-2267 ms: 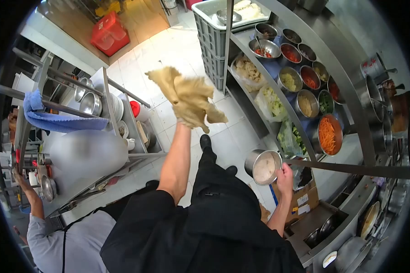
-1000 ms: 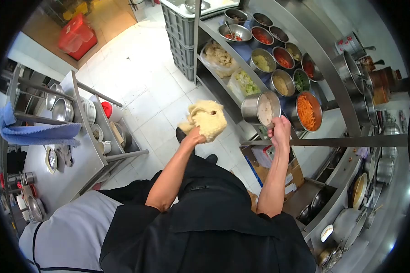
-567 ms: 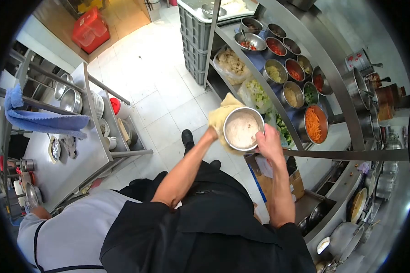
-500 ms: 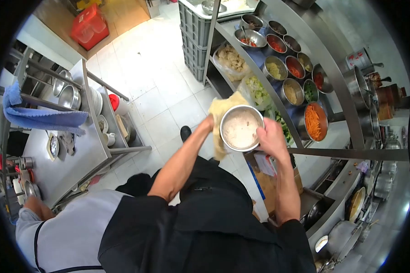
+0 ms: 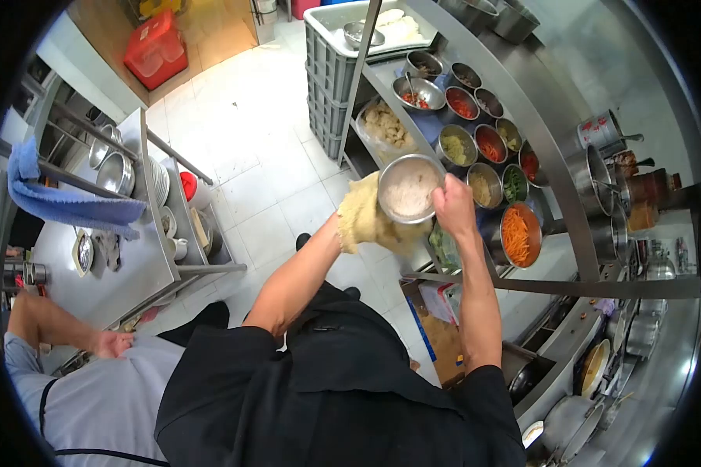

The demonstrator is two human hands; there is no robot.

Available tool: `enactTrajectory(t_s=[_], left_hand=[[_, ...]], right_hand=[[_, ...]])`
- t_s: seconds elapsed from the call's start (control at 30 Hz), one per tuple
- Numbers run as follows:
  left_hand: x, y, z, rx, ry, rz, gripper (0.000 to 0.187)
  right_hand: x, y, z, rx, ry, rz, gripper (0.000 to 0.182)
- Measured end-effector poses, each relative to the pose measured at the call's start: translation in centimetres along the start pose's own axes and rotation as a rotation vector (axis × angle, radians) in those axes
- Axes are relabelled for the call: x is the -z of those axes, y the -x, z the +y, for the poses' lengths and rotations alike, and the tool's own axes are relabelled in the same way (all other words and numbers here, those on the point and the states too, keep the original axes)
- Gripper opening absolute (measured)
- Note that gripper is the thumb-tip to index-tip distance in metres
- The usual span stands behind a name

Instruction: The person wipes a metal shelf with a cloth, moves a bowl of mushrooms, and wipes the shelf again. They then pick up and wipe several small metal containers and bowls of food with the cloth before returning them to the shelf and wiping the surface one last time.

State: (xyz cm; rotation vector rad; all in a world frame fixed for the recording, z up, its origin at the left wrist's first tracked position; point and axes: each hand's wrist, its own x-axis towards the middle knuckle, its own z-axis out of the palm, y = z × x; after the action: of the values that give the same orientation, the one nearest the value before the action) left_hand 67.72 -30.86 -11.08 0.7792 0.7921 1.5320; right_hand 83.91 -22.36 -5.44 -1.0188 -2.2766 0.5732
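Observation:
A round metal bowl [image 5: 410, 189] with a pale, whitish content is held up in front of my body. My right hand [image 5: 453, 204] grips its right rim, thumb near the edge. A yellow cloth [image 5: 366, 218] hangs at the bowl's left side and underneath it. My left hand is covered by that cloth, so its fingers are hidden. Just beyond the bowl stands a shelf with metal bowls of chopped food, among them shredded orange carrot [image 5: 515, 236] and a green ingredient [image 5: 514, 184].
A co-worker's hand [image 5: 114, 343] is at the lower left, beside a steel table [image 5: 125, 284]. A blue towel [image 5: 70, 198] hangs over a rail. Grey crates [image 5: 327, 101] stand ahead. Pots [image 5: 568, 424] sit at the lower right; a cardboard box [image 5: 444, 342] is below.
The bowl and both my hands have moved slightly up in view, nearer the shelf. The cloth now covers my left hand. The co-worker's hand has moved from the table to their body.

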Motion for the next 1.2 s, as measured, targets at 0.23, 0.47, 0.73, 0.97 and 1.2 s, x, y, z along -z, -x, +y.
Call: enactTrajectory(t_s=[0.23, 0.47, 0.73, 0.97, 1.2], left_hand=[[14.3, -0.6, -2.0, 0.314, -0.499, -0.13, 0.025], [20.0, -5.0, 0.6, -0.294, -1.232, -0.347, 0.01], [9.0, -7.3, 5.3, -0.486, -0.727, 0.29, 0.024], [10.1, -11.4, 1.5, -0.526, -0.517, 0.253, 0.041], [10.5, -14.4, 5.1, 0.24, 0.298, -0.243, 0.037]], right_hand=[[1.6, -3.1, 1.3, -0.446, -0.112, -0.511, 0.017], [2.4, -6.5, -0.2, -0.662, -0.383, -0.464, 0.015], [0.5, -11.3, -3.7, -0.698, -0.462, -0.087, 0.018], [-4.7, -11.4, -6.1, -0.515, -0.125, -0.149, 0.019], [0.9, -15.0, -7.6, 0.054, 0.158, -0.414, 0.021]])
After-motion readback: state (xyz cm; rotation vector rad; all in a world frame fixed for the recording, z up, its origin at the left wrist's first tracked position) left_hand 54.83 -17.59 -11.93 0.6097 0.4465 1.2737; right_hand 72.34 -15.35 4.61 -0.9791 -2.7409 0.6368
